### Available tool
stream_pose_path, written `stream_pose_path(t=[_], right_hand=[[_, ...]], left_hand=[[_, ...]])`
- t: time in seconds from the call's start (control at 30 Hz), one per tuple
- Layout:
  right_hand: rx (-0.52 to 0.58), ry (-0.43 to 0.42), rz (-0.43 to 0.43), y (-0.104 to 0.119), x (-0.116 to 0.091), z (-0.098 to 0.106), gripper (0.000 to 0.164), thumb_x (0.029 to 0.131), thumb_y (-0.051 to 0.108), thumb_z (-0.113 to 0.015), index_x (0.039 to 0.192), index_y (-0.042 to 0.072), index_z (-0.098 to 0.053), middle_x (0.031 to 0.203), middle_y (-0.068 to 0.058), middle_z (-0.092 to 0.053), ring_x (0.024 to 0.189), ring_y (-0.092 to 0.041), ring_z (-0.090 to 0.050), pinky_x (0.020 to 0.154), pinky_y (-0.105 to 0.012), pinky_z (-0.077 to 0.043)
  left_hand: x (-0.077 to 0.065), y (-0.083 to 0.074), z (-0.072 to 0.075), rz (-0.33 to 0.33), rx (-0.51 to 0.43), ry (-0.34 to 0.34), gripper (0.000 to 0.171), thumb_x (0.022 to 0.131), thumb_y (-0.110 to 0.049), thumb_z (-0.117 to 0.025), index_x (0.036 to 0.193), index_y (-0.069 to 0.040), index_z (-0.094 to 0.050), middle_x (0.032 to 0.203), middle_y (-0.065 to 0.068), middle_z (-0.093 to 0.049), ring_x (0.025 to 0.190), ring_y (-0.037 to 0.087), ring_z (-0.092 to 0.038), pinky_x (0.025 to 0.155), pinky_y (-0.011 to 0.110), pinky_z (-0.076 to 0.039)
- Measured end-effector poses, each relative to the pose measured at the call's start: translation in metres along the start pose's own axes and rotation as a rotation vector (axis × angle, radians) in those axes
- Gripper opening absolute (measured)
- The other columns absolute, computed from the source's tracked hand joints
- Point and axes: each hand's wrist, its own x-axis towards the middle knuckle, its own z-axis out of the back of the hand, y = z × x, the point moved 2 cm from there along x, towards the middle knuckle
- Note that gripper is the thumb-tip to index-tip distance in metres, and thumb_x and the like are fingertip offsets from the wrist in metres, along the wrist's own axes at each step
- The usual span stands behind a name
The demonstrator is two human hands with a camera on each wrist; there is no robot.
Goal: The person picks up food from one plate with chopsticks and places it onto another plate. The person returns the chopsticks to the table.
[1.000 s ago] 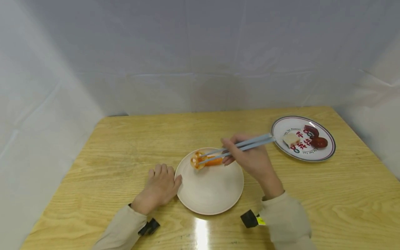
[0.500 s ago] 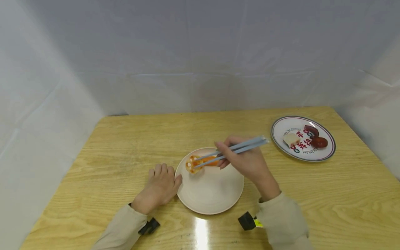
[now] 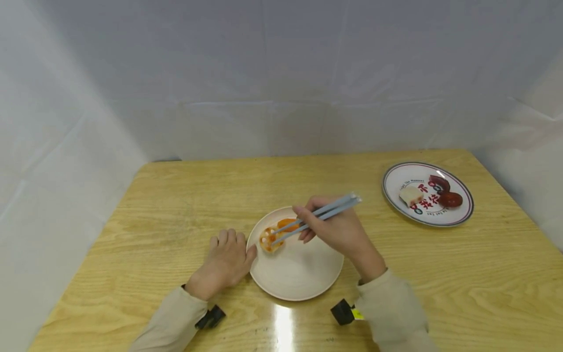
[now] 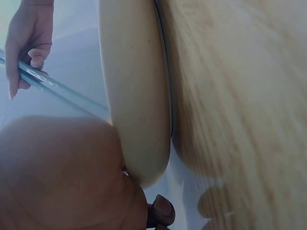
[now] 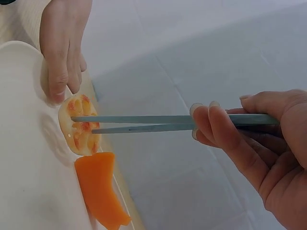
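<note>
My right hand (image 3: pixel 336 230) grips a pair of light blue chopsticks (image 3: pixel 323 214) slanting down to the left. Their tips overlap a holed lotus root slice (image 5: pixel 80 125) with reddish-orange patches, at the left side of the cream plate (image 3: pixel 303 274). Beside the slice, a curved orange piece of food (image 5: pixel 98 189) lies near the plate's far rim, partly behind the chopsticks in the head view. My left hand (image 3: pixel 225 261) rests at the plate's left edge, thumb touching the rim and the other fingers on the table. In the left wrist view its palm hides part of the rim.
A white patterned plate (image 3: pixel 444 217) stands at the back right of the wooden table (image 3: pixel 189 195). It bears a pale piece of food (image 3: pixel 411 195), a shiny red-brown oval piece (image 3: pixel 450 199) and a dark red piece (image 3: pixel 440 183). Pale sheeting (image 3: pixel 299 78) hangs behind the table.
My right hand has moved left with the chopsticks. The lotus root slice has shifted left and slightly toward me, uncovering more of the plate beside it. My left hand stays at the rim.
</note>
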Motion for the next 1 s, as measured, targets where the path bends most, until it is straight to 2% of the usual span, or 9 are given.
stream_pose_path(t=[0.4,0.63,0.8,1.0], right_hand=[[-0.016,0.013,-0.094,-0.011,0.001,-0.004,0.029,0.095,0.018,-0.062,0.077,-0.005,-0.061,0.074,-0.021,-0.067,0.058,-0.023,-0.068,0.055,-0.039,-0.055],[-0.033,0.026,-0.091,-0.014,0.003,-0.005,0.03,0.095,0.02,-0.063,0.077,-0.004,-0.061,0.073,-0.019,-0.066,0.058,-0.022,-0.068,0.055,-0.036,-0.055],[-0.068,0.027,-0.103,-0.015,0.004,-0.005,0.03,0.094,0.022,-0.064,0.077,-0.003,-0.061,0.073,-0.015,-0.066,0.058,-0.02,-0.067,0.056,-0.039,-0.055],[-0.063,0.024,-0.101,-0.013,0.004,-0.004,0.03,0.094,0.023,-0.065,0.078,-0.003,-0.061,0.07,-0.011,-0.066,0.058,-0.022,-0.068,0.055,-0.035,-0.055]], left_hand=[[0.001,-0.002,0.0,0.015,-0.008,0.02,0.035,0.102,-0.031,-0.036,0.089,0.0,-0.044,0.088,0.012,-0.034,0.09,0.033,-0.034,0.08,0.047,-0.026],[0.0,0.0,0.0,0.021,-0.009,0.026,0.034,0.102,-0.031,-0.036,0.09,0.0,-0.044,0.089,0.012,-0.034,0.09,0.033,-0.033,0.079,0.046,-0.025],[0.001,0.0,0.0,0.015,0.0,0.022,0.034,0.102,-0.031,-0.036,0.088,-0.001,-0.044,0.088,0.012,-0.034,0.089,0.033,-0.033,0.079,0.046,-0.026],[0.001,0.0,0.0,0.015,0.006,0.018,0.034,0.102,-0.03,-0.036,0.088,-0.001,-0.043,0.087,0.012,-0.034,0.089,0.033,-0.033,0.078,0.046,-0.026]])
